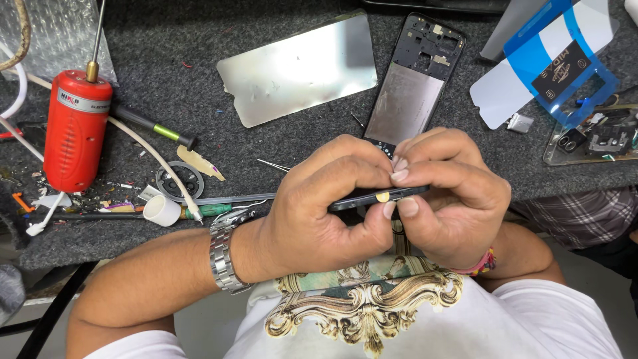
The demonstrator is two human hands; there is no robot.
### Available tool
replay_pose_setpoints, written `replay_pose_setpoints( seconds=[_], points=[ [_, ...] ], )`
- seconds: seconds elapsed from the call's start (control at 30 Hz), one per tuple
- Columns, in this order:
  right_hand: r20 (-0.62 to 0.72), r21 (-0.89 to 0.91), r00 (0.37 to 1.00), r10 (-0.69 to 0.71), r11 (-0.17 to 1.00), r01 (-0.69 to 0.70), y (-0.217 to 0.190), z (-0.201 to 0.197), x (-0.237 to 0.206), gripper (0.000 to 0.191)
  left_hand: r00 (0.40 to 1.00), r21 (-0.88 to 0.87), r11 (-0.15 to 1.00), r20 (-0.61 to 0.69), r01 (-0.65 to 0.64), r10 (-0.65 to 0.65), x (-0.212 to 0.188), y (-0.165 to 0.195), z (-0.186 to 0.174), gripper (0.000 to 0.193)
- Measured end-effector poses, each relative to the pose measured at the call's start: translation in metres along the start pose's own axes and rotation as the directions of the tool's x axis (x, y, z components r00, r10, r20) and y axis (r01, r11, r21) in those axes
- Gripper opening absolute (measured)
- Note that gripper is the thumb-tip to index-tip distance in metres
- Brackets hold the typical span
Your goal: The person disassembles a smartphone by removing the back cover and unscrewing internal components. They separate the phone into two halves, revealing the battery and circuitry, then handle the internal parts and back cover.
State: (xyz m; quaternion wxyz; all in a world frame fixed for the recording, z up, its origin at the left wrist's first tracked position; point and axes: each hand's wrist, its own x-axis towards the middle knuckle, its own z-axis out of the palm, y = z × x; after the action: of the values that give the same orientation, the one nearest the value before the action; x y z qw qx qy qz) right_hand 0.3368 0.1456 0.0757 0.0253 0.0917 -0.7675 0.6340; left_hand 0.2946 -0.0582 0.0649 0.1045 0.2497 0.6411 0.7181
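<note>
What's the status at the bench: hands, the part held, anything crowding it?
Left hand and right hand both pinch a thin dark phone part edge-on. Open phone frame lies just behind. Red tool far left, apart.

The dark flat part [379, 197] pinched between the left hand [319, 206] and the right hand [452, 199] shows only a thin edge — the fingers cover the rest. The phone frame [415, 80] vanishes behind the knuckles at its lower end. The camera piece on the clear tray [598, 139] is cut off by the right edge — too small to make out.
</note>
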Motion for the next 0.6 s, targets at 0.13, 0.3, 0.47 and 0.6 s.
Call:
replay_pose_setpoints(
  seconds=[0.13, 0.3, 0.47, 0.6],
  points=[
    [0.008, -0.006, 0.999, -0.037, 0.999, 0.037, 0.0013, -0.0011, 0.0017, 0.021, 1.000, 0.018, 1.000, -0.006, -0.024, 0.024, 0.0018, -0.0012, 0.0035, 0.018],
    [-0.024, -0.003, 0.999, -0.033, 0.999, 0.033, 0.0010, -0.0002, 0.0012, 0.020, 0.999, 0.053, 0.998, -0.021, -0.041, 0.042, 0.0019, -0.0006, 0.0073, 0.017],
    [-0.012, 0.018, 1.000, -0.001, 1.000, 0.002, 0.0016, -0.0003, -0.0023, 0.022, 1.000, 0.029, 1.000, -0.005, -0.006, 0.006, 0.0019, -0.0006, 0.0053, 0.015],
    [-0.050, 0.053, 0.998, 0.030, 0.998, -0.027, 0.0049, 0.0019, -0.0064, 0.025, 1.000, -0.008, 1.000, 0.003, 0.029, -0.029, 0.0038, -0.0030, 0.0020, 0.016]
  ],
)
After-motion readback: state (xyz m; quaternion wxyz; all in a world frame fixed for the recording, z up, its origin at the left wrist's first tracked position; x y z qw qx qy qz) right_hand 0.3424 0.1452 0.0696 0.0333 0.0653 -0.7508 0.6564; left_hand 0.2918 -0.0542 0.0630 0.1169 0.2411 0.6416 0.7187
